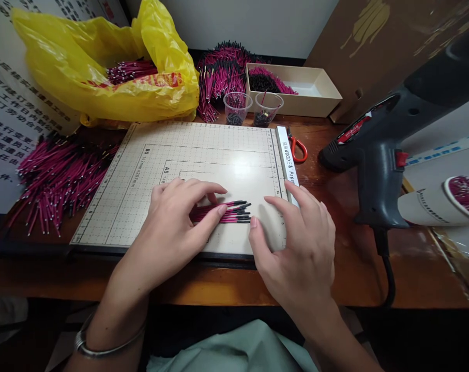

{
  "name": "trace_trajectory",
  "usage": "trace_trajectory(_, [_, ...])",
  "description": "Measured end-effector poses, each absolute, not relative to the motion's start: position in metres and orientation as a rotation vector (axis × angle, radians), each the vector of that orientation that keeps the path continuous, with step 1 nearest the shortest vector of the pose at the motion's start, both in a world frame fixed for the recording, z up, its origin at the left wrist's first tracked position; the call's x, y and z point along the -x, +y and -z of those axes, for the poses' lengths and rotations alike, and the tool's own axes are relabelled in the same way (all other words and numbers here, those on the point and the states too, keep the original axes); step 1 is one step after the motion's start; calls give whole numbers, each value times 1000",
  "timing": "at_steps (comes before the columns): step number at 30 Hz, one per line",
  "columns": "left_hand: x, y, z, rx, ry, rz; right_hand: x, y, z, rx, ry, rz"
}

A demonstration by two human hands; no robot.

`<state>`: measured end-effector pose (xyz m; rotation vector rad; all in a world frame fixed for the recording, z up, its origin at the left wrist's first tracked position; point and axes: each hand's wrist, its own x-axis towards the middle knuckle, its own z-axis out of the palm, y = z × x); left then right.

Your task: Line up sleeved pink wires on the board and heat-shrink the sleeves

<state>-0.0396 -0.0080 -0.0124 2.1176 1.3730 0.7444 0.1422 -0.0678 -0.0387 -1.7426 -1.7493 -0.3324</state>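
On the paper cutter board (214, 144) lies a small flat bunch of magenta wires with black tips (238, 213), the tips toward the right. My left hand (176, 217) arches over the bunch and hides its left part. Its thumb rests against the wires, and its index finger is stretched out above them, apart from the thumb. My right hand (300, 235) is just right of the black tips, fingers spread and nothing in the grasp. Its thumb tip is at or very near the wire ends; whether they touch I cannot tell.
Loose wires pile up at the left (63, 181) and the back (226, 67). A yellow bag (141, 98), two plastic cups (237, 106) and a shallow box (315, 101) hold more. Red-handled scissors (298, 149), a heat gun (377, 170) and a paper cup (424, 206) stand right.
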Motion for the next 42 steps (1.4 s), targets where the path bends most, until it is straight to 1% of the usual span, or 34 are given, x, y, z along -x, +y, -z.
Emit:
trace_trajectory(9, [40, -9, 14, -2111, 1397, -758, -141, -67, 39, 1781, -1738, 353])
trace_trajectory(16, [39, -9, 13, -2105, 1398, -759, -143, -69, 37, 1748, -1770, 298])
trace_trajectory(25, [39, -9, 16, -2128, 1403, -781, -143, -70, 37, 1708, -1838, 293])
trace_trajectory(42, [40, -10, 14, -2072, 1373, -777, -144, -72, 35, 1618, -1791, 311])
